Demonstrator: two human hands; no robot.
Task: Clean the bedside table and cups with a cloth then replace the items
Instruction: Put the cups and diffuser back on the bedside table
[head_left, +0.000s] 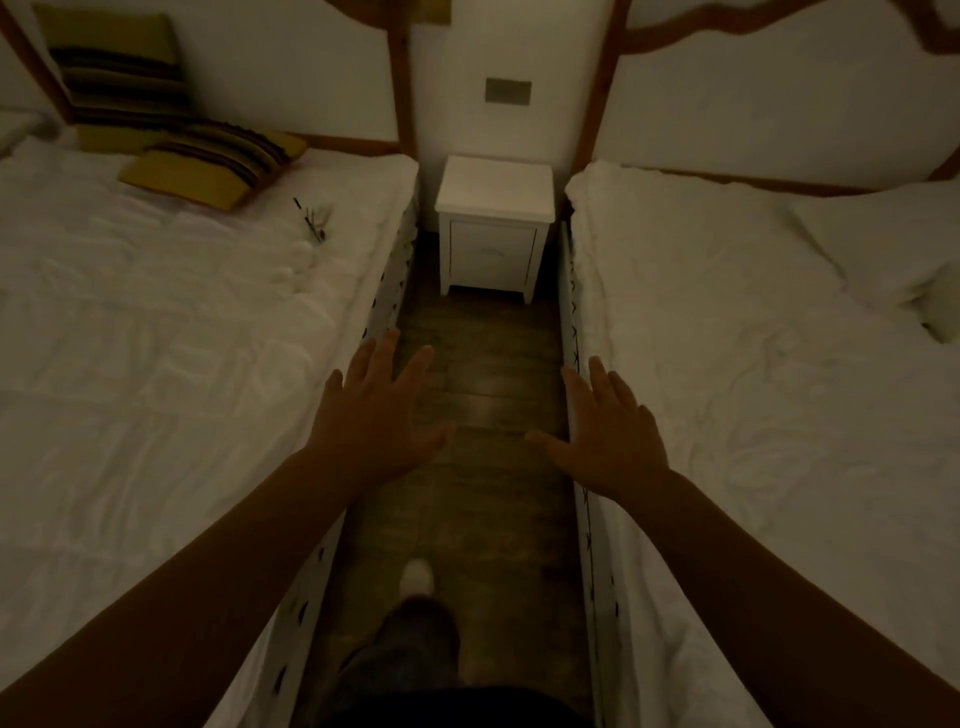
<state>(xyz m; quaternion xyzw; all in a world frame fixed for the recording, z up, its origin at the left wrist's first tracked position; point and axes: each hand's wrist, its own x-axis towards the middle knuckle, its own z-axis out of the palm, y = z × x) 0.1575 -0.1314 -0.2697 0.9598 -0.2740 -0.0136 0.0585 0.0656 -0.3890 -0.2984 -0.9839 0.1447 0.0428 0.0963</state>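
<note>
Bedside table (494, 188) white; bedding on both beds (156, 322) white; cushions (218, 161) olive-yellow with dark stripes; floor (483, 395) dark brown wood; shoe (417, 576) white.

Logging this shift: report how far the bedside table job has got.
Done: nothing that shows; the bedside table top looks bare, with no cups or cloth in view. In hand: nothing; the left hand and right hand are open and empty, held out over the floor between the beds, short of the table. Left: wiping and replacing items.

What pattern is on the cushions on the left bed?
Olive-yellow cushions with dark stripes across the middle, seen in the head view, though the light is dim.
</note>
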